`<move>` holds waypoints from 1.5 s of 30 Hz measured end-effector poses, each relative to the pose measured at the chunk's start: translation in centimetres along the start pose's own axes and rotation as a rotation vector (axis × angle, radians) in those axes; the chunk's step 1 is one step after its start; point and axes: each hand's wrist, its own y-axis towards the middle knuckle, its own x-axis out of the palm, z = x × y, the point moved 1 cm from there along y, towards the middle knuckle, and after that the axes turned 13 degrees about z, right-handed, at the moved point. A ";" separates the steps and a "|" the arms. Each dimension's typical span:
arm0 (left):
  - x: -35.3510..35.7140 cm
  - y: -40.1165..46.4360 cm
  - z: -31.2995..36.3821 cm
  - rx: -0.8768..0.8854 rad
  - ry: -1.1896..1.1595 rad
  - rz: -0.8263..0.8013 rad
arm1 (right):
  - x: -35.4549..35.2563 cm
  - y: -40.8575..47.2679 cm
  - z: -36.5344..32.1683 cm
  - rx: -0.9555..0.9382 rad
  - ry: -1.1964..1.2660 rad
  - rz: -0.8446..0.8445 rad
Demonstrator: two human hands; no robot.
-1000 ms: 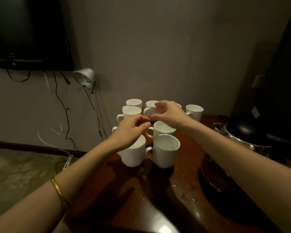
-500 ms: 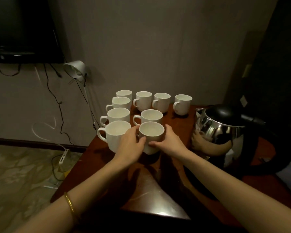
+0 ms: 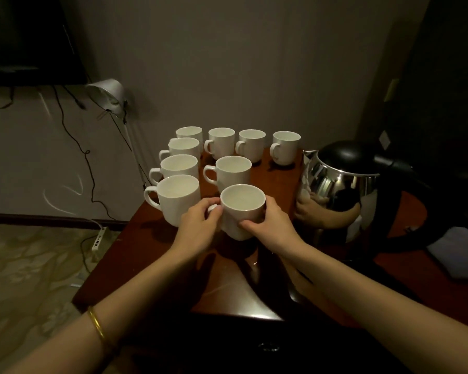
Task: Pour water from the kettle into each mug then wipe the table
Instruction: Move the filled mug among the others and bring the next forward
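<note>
Counter, dark wood: left edge drops to the floor just beside three mugs in a column, four more mugs along the far edge at the wall, one mug mid-counter. Left hand, grip curled on the handle, and right hand, grip wrapped on the side, hold the near mug upright, bare counter towards the near edge. Kettle, steel with black lid, just right of the hands, a pale cloth beyond it at the right.
</note>
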 end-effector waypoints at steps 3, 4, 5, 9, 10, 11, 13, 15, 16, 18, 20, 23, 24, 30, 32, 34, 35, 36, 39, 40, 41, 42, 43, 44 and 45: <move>0.0 -1.0 0.1 0.042 -0.019 0.036 | -0.9 -1.5 0.4 -0.019 0.005 0.006; 0.0 -1.3 0.1 0.051 -0.026 0.043 | -1.1 -1.9 0.6 -0.019 0.009 0.005; 0.1 -1.6 0.0 0.052 -0.035 0.048 | -1.4 -2.3 0.7 -0.019 0.016 0.003; 0.3 -2.3 -0.2 0.026 -0.053 0.054 | -2.2 -3.3 1.2 -0.041 0.026 -0.001; 0.4 -2.2 -0.2 0.015 -0.051 0.051 | -2.3 -3.4 1.3 -0.048 0.025 0.002; 0.4 -2.2 -0.2 0.003 -0.047 0.049 | -2.3 -3.5 1.4 -0.053 0.027 0.006; 0.5 -2.1 -0.2 -0.014 -0.041 0.047 | -2.4 -3.6 1.3 -0.056 0.039 0.013; 0.5 -2.2 -0.1 -0.038 -0.050 0.044 | -2.4 -3.6 1.4 -0.057 0.046 0.015; 0.5 -2.3 -0.1 -0.049 -0.060 0.042 | -2.4 -3.7 1.4 -0.060 0.042 0.014; 0.4 -2.3 0.0 -0.058 -0.084 0.040 | -2.6 -3.7 1.4 -0.074 0.020 0.009; 0.3 -2.3 0.1 -0.075 -0.100 0.028 | -3.0 -3.7 1.2 -0.091 -0.002 -0.004; 0.5 -2.2 0.3 -0.128 -0.132 0.001 | -4.2 -4.0 0.7 -0.104 -0.029 -0.021; 0.6 -2.2 0.4 -0.159 -0.157 -0.012 | -4.8 -4.1 0.4 -0.113 -0.039 -0.020; 1.2 -2.0 1.2 -0.316 -0.238 -0.135 | -10.4 -5.0 -2.5 -0.311 0.015 0.103; 1.4 -2.1 1.4 -0.325 -0.265 -0.168 | -12.8 -5.1 -3.3 -0.413 -0.016 0.191; 1.5 -2.4 1.5 -0.334 -0.311 -0.206 | -15.1 -5.0 -3.6 -0.487 -0.067 0.275; 1.6 -2.3 1.3 -0.336 -0.317 -0.208 | -16.3 -4.8 -3.5 -0.513 -0.100 0.325; 1.6 -2.2 1.3 -0.371 -0.335 -0.205 | -17.4 -4.6 -3.2 -0.533 -0.140 0.383; 1.5 -2.1 1.2 -0.372 -0.318 -0.189 | -20.1 -3.9 -1.4 -0.499 -0.254 0.522; 1.6 -2.1 1.2 -0.416 -0.376 -0.168 | -20.6 -3.7 -0.6 -0.454 -0.268 0.530; 1.7 -2.1 1.4 -0.439 -0.386 -0.173 | -21.0 -3.7 0.2 -0.410 -0.277 0.528; 1.8 -2.0 1.3 -0.440 -0.375 -0.175 | -21.1 -3.6 1.1 -0.370 -0.276 0.517; 1.7 -1.9 1.2 -0.441 -0.355 -0.174 | -20.9 -3.6 1.9 -0.330 -0.263 0.502; 1.7 -1.7 1.2 -0.449 -0.355 -0.170 | -20.8 -3.6 2.6 -0.284 -0.237 0.492; 1.7 -1.6 1.1 -0.445 -0.337 -0.167 | -20.6 -3.6 3.2 -0.236 -0.200 0.487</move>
